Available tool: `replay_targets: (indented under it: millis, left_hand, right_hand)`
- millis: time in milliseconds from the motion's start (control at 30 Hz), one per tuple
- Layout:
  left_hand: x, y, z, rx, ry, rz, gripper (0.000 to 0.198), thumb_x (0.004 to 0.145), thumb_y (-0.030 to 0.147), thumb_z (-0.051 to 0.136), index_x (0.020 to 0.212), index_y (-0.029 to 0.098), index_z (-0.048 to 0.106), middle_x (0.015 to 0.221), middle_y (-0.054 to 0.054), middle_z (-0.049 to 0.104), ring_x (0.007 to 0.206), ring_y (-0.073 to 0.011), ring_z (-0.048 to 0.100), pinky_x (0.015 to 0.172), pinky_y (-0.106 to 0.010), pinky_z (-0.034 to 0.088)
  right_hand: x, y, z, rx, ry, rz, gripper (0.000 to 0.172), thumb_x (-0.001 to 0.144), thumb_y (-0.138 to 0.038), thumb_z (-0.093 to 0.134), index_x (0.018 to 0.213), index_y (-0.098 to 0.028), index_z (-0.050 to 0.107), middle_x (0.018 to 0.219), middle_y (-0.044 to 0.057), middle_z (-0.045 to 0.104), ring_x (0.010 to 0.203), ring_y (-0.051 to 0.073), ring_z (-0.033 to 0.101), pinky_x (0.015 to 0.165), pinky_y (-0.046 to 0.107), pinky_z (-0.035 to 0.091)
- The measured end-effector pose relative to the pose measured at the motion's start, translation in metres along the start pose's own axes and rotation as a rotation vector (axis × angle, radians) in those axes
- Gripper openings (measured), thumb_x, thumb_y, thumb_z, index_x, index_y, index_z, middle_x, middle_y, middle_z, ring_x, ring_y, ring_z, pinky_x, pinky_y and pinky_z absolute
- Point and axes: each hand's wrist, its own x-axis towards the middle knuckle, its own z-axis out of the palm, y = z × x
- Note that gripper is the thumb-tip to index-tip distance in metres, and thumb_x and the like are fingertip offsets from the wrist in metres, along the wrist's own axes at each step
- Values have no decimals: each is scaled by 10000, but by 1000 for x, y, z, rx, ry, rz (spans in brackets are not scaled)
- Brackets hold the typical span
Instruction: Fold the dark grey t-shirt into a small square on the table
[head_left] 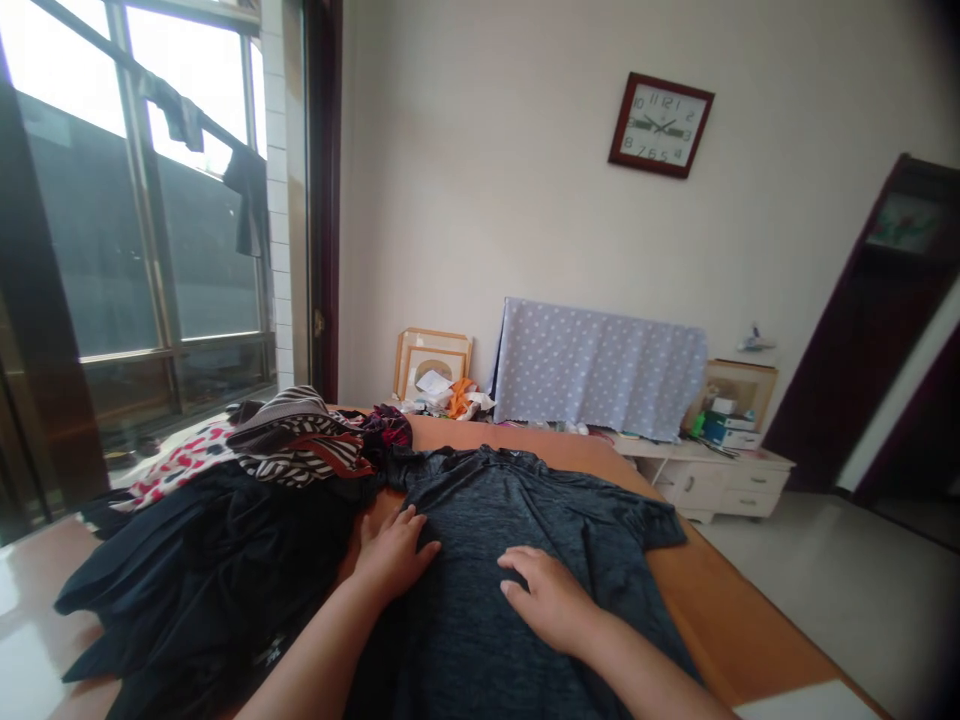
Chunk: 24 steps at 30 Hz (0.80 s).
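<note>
A dark grey heathered T-shirt point(517, 520) lies spread flat on an orange-brown surface point(705, 600), collar away from me. My left hand point(391, 556) rests flat on the shirt's left side, fingers stretched out and slightly apart. My right hand point(546, 597) lies palm down on the middle of the shirt, fingers extended toward the left. Neither hand holds anything.
A heap of dark clothes point(195, 580) lies to the left, with a striped garment point(300, 440) and a red-and-white patterned one point(176, 465) behind it. Farther back stand a dotted cloth cover point(596, 365), picture frames point(431, 360), a white low cabinet point(720, 480), a wall clock point(660, 125), and windows at left.
</note>
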Motion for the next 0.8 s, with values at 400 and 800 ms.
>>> replay_targets:
  millis: [400,800]
  left_hand:
    - [-1,2,-7,158,19,29,587,868,571,473,1340,236,565,1532,-157,425,1428,-387,328,1101,-730,108]
    - [-100,10,-17,-96,161,229,502,925,554,438,1240,220,639,1242,-93,681,1181,-270,609,1059,-414,417]
  right_hand:
    - [-100,26,-41,224,310,85,344,909,-394,526,1161,-224,688,1186,77,688,1131,237,619,993,361,469]
    - [-181,77,-71,106,563,478,327,907,-482,476,1009,-251,684,999,54,735,928,219,669,800,303,472]
